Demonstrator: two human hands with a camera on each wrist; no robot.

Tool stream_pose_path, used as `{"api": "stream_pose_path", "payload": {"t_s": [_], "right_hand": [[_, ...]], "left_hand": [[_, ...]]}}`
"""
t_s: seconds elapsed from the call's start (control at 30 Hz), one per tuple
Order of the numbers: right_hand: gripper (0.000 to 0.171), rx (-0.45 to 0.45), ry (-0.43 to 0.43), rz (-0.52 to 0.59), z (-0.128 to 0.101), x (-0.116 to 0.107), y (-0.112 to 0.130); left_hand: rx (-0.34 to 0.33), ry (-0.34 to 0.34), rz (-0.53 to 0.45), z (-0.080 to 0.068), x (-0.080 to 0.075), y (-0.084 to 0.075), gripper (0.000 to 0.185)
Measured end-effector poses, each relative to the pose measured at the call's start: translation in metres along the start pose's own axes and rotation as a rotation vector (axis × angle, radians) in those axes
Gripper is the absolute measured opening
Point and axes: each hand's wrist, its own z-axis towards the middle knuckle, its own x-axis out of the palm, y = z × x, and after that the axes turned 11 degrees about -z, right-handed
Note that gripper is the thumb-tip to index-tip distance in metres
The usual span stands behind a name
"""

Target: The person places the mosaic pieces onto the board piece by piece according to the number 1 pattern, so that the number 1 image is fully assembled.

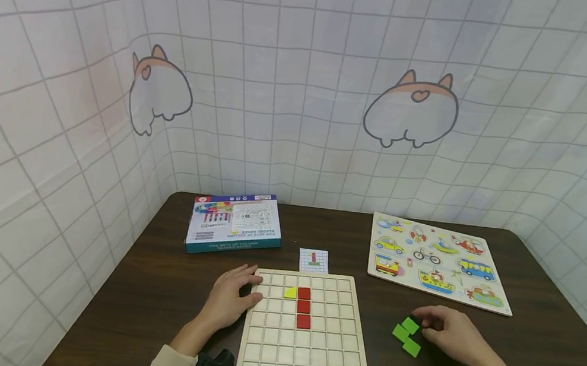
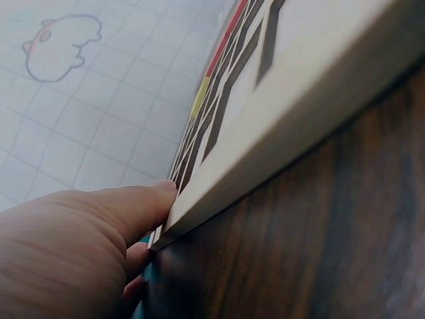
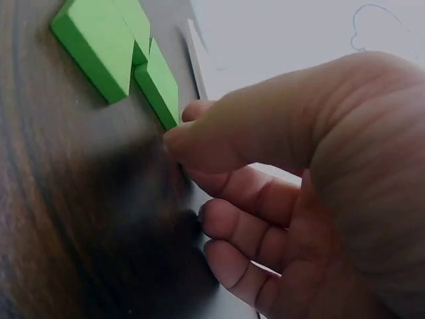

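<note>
My left hand point(image 1: 229, 298) rests at the upper left corner of a pale wooden grid board point(image 1: 275, 354). In the left wrist view its thumb lies on the board's rim point(image 2: 226, 193), with the other fingers partly hidden behind. Three red square tiles point(image 1: 304, 307) stand in a column on the grid, and a yellow quarter-round tile point(image 1: 290, 292) sits left of the top one. To the right of the board, three green square tiles point(image 1: 400, 332) lie together on the table. My right hand point(image 1: 454, 333) is beside them, thumb and index fingertips right at the far green tile point(image 3: 158, 86).
Just beyond the board lies a small pattern card point(image 1: 314, 261). A boxed bead set point(image 1: 235, 224) is at the back left. At the back right lies a vehicle picture board point(image 1: 438, 264). The dark wooden table point(image 1: 153, 287) meets a gridded curtain point(image 1: 297, 147) behind.
</note>
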Motion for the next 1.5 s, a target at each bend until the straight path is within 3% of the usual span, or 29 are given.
{"api": "stream_pose_path", "payload": {"t_s": [0.27,0.57,1.5], "right_hand": [[0.038,-0.067,0.017,0.042,0.001,0.004,0.0],[0.032,-0.054,0.008,0.038,0.001,0.005,0.004],[0.018,-0.048,-0.12,-0.129,0.013,0.011,0.013]], "left_hand": [[-0.022,-0.02,0.003,0.001,0.002,0.001,0.035],[-0.019,-0.023,-0.002,0.001,0.002,0.0,0.035],[-0.013,-0.021,0.013,0.002,0.003,0.002,0.036]]}}
